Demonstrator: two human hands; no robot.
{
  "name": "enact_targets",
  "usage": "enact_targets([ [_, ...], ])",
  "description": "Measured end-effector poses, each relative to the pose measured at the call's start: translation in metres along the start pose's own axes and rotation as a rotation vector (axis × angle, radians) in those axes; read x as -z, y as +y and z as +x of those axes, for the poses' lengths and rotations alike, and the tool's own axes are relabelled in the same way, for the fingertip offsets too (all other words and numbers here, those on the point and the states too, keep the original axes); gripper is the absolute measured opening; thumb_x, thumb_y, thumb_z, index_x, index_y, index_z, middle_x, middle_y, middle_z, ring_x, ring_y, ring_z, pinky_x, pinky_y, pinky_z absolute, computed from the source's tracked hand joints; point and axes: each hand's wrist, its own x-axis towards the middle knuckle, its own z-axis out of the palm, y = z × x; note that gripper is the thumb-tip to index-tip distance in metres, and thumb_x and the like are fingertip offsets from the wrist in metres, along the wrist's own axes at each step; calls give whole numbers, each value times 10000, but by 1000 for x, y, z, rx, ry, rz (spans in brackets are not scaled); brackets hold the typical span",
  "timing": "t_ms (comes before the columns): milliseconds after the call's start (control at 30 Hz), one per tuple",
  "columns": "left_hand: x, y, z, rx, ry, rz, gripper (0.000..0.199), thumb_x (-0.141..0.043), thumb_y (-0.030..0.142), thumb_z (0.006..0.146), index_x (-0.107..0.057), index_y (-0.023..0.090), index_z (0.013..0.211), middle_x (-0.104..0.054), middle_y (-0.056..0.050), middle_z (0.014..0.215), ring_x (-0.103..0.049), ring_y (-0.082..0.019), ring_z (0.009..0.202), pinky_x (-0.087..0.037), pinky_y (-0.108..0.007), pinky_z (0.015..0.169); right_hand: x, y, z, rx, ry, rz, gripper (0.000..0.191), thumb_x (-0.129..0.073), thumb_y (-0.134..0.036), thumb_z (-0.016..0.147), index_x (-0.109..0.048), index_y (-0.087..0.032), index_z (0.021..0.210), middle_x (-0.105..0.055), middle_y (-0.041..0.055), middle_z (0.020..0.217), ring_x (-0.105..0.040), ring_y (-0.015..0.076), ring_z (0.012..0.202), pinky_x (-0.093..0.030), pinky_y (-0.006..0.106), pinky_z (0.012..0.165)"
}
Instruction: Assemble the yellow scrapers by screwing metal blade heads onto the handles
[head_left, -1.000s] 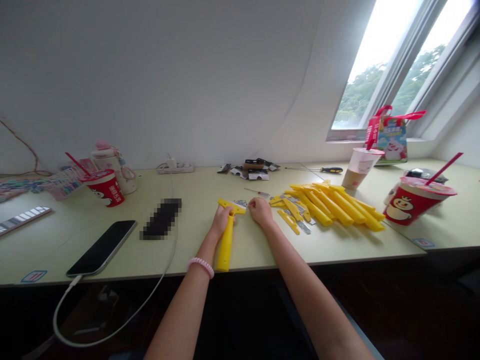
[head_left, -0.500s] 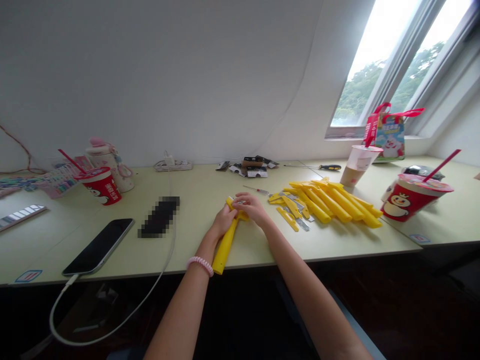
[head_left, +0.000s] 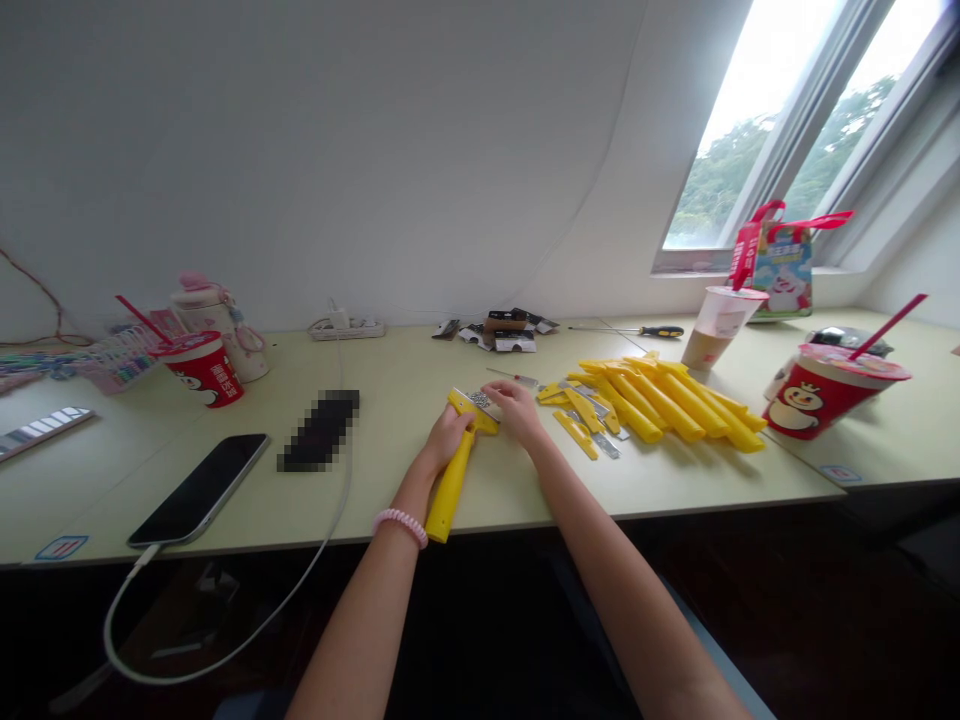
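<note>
My left hand [head_left: 448,436] is closed around the neck of a yellow scraper [head_left: 452,485], whose long handle points toward me past the table's front edge. Its wide head faces away, with a thin metal edge along it. Small silvery pieces [head_left: 478,398], which look like screws, show just beyond the head. My right hand [head_left: 514,408] is beside the right end of the head, thumb and fingers drawn together over the silvery pieces; whatever they pinch is too small to make out. To its right lie flat yellow parts and metal blades [head_left: 589,415].
Several yellow handles [head_left: 667,400] are piled at right. A screwdriver [head_left: 660,332], black packets [head_left: 506,330] and a power strip [head_left: 347,328] lie along the wall. Drink cups [head_left: 825,395] stand at both sides. A phone [head_left: 201,488] with a white cable lies at left.
My right hand has drawn back to the right from the scraper's head, uncovering the metal edge and silvery pieces. The left hand keeps its hold on the scraper.
</note>
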Motion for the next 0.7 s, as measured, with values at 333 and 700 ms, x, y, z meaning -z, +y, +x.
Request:
enact_targets([
  [333,3,3,4,-38,148,-65,195,-534,230,647,-378,176,752,-506,36,535,-476,-85,369,-342,-203,379,2,15,2,75,103,-591,170,-519,-200,740,-684,-207,780,-590,59,867,-479,194,892,-348,306,800],
  [700,3,6,3,-35,180,-64,189,-525,241,653,-374,180,748,-473,57,468,-466,-90,355,-339,-201,370,-4,11,0,129,7,-665,157,-522,-187,743,-675,-204,772,-586,49,824,-471,177,851,-341,265,734],
])
